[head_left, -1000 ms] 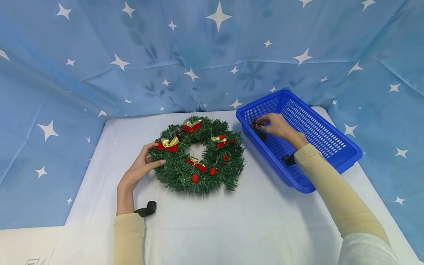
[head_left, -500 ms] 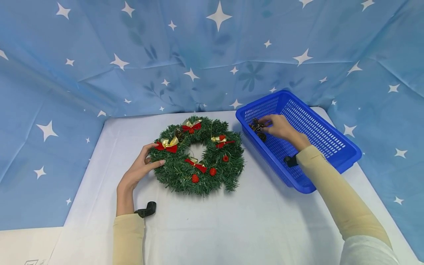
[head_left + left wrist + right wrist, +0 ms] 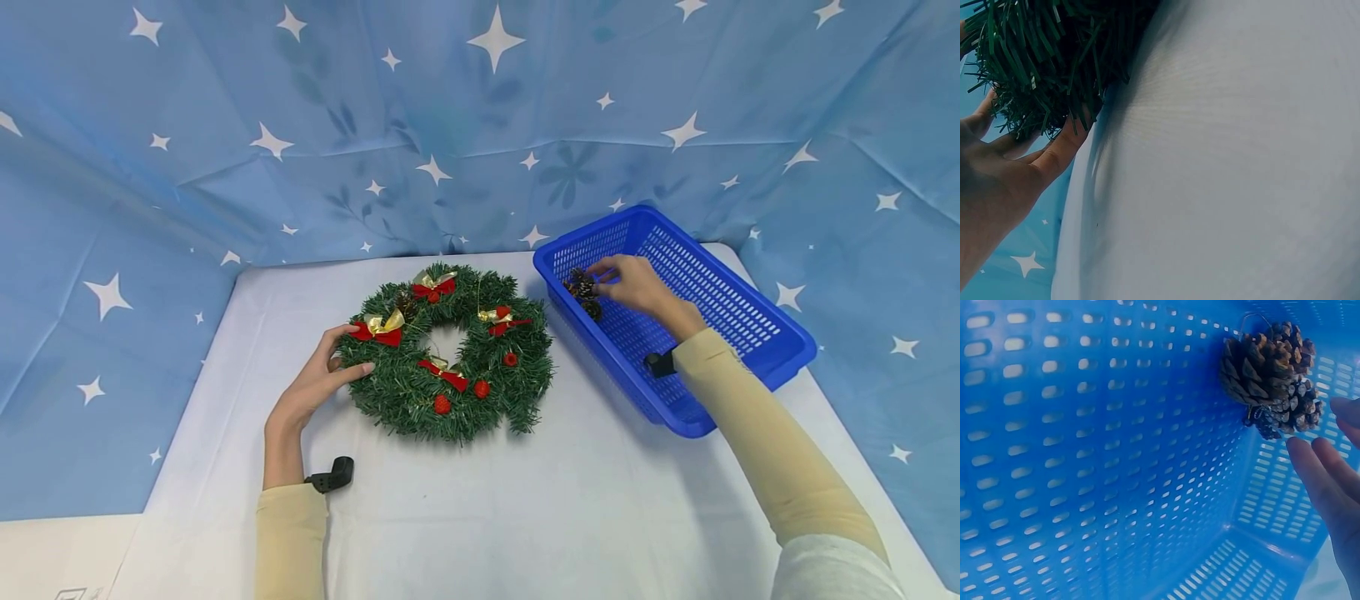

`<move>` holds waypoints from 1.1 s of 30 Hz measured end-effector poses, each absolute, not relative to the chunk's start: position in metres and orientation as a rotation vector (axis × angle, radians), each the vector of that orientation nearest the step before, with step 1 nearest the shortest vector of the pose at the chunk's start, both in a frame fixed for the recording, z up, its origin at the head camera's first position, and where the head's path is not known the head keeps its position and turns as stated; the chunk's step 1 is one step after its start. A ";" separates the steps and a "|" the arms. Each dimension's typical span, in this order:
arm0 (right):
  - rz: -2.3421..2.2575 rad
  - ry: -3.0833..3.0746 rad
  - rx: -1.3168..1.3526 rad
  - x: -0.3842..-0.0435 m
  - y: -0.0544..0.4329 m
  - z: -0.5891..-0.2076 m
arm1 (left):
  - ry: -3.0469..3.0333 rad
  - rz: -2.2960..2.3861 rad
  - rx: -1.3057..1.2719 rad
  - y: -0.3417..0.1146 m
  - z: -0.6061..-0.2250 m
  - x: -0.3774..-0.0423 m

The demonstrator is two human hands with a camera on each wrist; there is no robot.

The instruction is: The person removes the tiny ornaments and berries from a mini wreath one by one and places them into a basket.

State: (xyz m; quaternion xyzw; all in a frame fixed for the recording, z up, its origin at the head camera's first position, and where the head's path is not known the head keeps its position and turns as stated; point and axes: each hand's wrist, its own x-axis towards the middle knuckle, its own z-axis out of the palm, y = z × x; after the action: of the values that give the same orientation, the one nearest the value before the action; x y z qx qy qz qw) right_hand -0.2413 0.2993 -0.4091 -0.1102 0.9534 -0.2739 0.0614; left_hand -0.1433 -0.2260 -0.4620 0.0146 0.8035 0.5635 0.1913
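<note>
A green wreath (image 3: 397,392) with red and gold bows, red berries and a pine cone (image 3: 406,303) on it lies on the white-covered table. My left hand (image 3: 318,375) holds its left edge, thumb on the near side; the left wrist view shows fingers (image 3: 1063,150) curled round the green bristles (image 3: 1035,69). My right hand (image 3: 637,287) reaches into a blue plastic basket (image 3: 705,275). Several brown pine cones (image 3: 1269,369) sit together in the basket's corner. The right fingertips (image 3: 1300,447) are parted and close beside the cones, with a small gap showing in the right wrist view.
The basket stands at an angle at the table's back right, its perforated walls rising around my right hand. A blue curtain (image 3: 450,108) with white stars hangs behind and at both sides. White cloth (image 3: 480,517) covers the table in front of the wreath.
My right hand has shifted slightly to the right, and its fingertips have drawn back from the pine cones, which show more fully. My left hand and the wreath have stayed put.
</note>
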 end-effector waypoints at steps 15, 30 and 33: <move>-0.874 2.896 -0.391 -0.240 0.295 -0.398 | 2.252 1.590 0.045 -0.226 -0.462 -0.144; -0.902 2.899 -0.469 -0.241 0.279 -0.380 | 2.252 1.592 0.033 -0.226 -0.463 -0.144; -0.890 2.912 -0.492 -0.242 0.275 -0.377 | 2.250 1.593 0.031 -0.226 -0.463 -0.144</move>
State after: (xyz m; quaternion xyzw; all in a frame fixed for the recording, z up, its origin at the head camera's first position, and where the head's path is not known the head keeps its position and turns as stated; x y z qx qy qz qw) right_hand -0.2421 0.2750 -0.3772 -0.1594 0.9437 -0.2885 0.0285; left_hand -0.1441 -0.2260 -0.4628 0.0109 0.8011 0.5671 0.1912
